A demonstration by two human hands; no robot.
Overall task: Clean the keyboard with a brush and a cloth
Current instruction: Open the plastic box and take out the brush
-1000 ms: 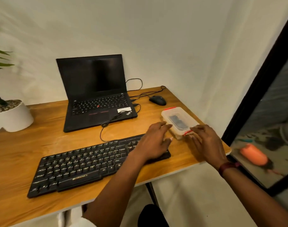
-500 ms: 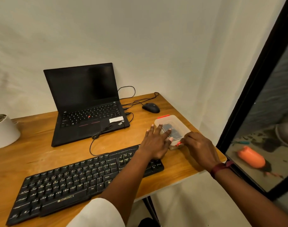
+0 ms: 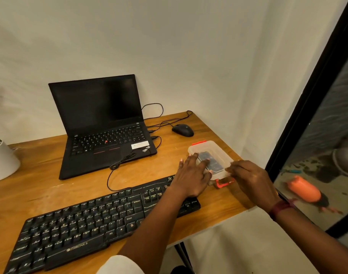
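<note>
A black keyboard (image 3: 80, 230) lies slanted along the front of the wooden desk (image 3: 40, 180). Beyond its right end stands a clear plastic box (image 3: 214, 151) with red clips; something dark shows inside, too blurred to name. My left hand (image 3: 191, 178) presses flat on the lid, fingers straight. My right hand (image 3: 252, 178) grips the lid's near edge with curled fingertips. Below it, the near red clip (image 3: 221, 183) hangs flipped down. The far clip (image 3: 199, 143) sits against the box. No brush or cloth is plainly visible.
An open black laptop (image 3: 102, 123) stands behind the keyboard, with a cable (image 3: 113, 169) looping between them. A black mouse (image 3: 182, 130) lies at the back right. A white plant pot (image 3: 1, 161) is at the left edge. A dark-framed glass door (image 3: 307, 115) borders the desk's right side.
Both hands closed in on the box: the left went from its side onto the lid, the right from beside it to the near end. The near red clip now hangs down.
</note>
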